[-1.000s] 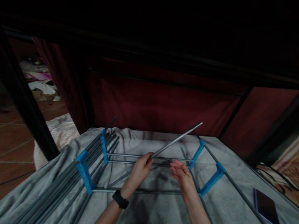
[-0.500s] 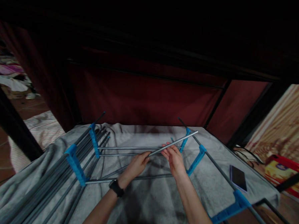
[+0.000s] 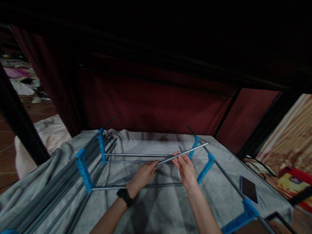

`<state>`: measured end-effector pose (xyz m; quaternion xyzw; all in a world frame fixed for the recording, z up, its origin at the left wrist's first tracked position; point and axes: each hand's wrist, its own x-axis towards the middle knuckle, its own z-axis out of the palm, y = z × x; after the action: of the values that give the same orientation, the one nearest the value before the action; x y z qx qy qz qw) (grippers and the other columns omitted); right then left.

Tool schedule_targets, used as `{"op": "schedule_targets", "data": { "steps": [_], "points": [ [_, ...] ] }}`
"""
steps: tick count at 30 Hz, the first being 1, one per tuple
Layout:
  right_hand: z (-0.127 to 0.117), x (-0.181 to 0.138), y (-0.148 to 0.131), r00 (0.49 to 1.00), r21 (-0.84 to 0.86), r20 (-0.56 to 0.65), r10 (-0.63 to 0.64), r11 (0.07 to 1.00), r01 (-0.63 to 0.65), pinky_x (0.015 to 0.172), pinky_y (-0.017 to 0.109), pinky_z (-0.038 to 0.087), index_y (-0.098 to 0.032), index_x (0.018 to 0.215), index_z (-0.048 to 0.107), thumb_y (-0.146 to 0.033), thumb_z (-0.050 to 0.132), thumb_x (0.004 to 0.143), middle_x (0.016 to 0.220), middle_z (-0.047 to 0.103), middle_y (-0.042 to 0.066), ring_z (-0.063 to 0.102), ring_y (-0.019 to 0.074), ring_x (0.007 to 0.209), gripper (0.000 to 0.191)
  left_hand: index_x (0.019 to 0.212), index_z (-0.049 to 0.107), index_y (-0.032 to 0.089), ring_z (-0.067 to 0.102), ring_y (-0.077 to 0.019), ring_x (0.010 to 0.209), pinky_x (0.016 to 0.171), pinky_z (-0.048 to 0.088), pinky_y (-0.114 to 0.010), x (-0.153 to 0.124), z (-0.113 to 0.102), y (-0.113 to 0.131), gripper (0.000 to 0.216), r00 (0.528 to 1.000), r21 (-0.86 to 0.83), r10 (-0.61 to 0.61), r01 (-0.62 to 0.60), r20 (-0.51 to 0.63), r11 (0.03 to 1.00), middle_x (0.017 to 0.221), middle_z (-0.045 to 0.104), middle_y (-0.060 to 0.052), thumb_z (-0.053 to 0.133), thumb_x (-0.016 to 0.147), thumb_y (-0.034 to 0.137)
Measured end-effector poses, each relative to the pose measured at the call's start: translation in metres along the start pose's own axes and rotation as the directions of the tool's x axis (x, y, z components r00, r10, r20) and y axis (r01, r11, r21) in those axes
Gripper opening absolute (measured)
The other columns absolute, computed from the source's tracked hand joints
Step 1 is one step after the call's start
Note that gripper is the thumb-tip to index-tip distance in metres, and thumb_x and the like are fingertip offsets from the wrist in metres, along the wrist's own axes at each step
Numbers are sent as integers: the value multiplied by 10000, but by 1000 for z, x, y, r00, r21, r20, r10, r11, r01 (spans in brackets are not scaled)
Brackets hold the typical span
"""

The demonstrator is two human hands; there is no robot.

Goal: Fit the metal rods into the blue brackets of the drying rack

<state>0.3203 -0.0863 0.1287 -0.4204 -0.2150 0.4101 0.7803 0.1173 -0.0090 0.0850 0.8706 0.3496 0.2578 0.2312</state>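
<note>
A thin grey metal tube [image 3: 193,149] slants up to the right between my hands. My left hand [image 3: 145,173], with a black watch at the wrist, is closed around its lower part. Higher up, my right hand [image 3: 184,166] has its thumb and fingers pinched on the same tube. Below and behind lies a rack frame: blue plastic brackets [image 3: 83,169] on the left and more blue brackets [image 3: 206,168] on the right, linked by crosswise metal tubes [image 3: 140,155]. The tube's lower end is hidden by my left hand.
Several long grey tubes [image 3: 50,183] lie along the left of the grey blanket [image 3: 163,218]. A phone [image 3: 248,189] rests at the right. A red and yellow package [image 3: 299,185] stands beyond the edge. Dark posts [image 3: 17,113] and a red panel [image 3: 156,106] enclose the space.
The view has shifted slightly, so the frame sits a little farther right. My right hand's fingers, looser and more spread before, have closed onto the tube.
</note>
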Motion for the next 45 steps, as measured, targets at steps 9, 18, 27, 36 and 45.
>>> {"op": "schedule_targets", "data": {
  "steps": [9, 18, 27, 36, 45],
  "points": [
    [-20, 33, 6, 995, -11, -92, 27, 1000, -28, 811, 330, 666, -229, 800, 699, -355, 1040, 621, 891, 793, 44, 739, 184, 814, 405, 1186, 785, 218, 778, -273, 1120, 1024, 583, -407, -35, -9, -60, 330, 969, 118, -214, 229, -127, 966, 1216, 819, -118, 498, 1025, 209],
    [-8, 53, 35, 985, -40, 0, 172, 984, -172, 850, 371, 680, -237, 879, 728, -276, 1014, 641, 901, 800, 38, 763, 200, 817, 374, 1164, 786, 228, 781, -297, 1050, 982, 562, -439, -56, -37, -97, 358, 951, 252, -185, 248, -249, 936, 1098, 818, -111, 453, 1031, 235],
    [-58, 63, 79, 940, 12, -191, 284, 958, -287, 755, 308, 677, -238, 784, 676, -206, 892, 746, 783, 784, 19, 770, 186, 768, 221, 1117, 803, 218, 745, -299, 1088, 1102, 478, -484, -85, -39, -109, 423, 930, 372, -283, 355, -234, 858, 1098, 815, -133, 426, 950, 124],
    [-98, 70, 86, 927, -7, -217, 307, 949, -316, 869, 370, 684, -235, 797, 697, -228, 881, 745, 839, 804, 37, 806, 229, 877, 191, 1080, 794, 234, 651, -337, 1280, 1113, 505, -540, -98, -23, -135, 314, 775, 271, -471, 604, -422, 750, 1295, 774, -141, 506, 952, 239],
    [-144, 86, 100, 915, 6, -245, 321, 944, -329, 918, 398, 682, -270, 786, 737, -201, 865, 728, 868, 812, 17, 804, 237, 925, 156, 1091, 772, 187, 594, -409, 1382, 1202, 494, -600, -113, -17, -152, 377, 580, -79, -525, 621, -622, 780, 1385, 613, -187, 518, 899, 389]
  ]
}}
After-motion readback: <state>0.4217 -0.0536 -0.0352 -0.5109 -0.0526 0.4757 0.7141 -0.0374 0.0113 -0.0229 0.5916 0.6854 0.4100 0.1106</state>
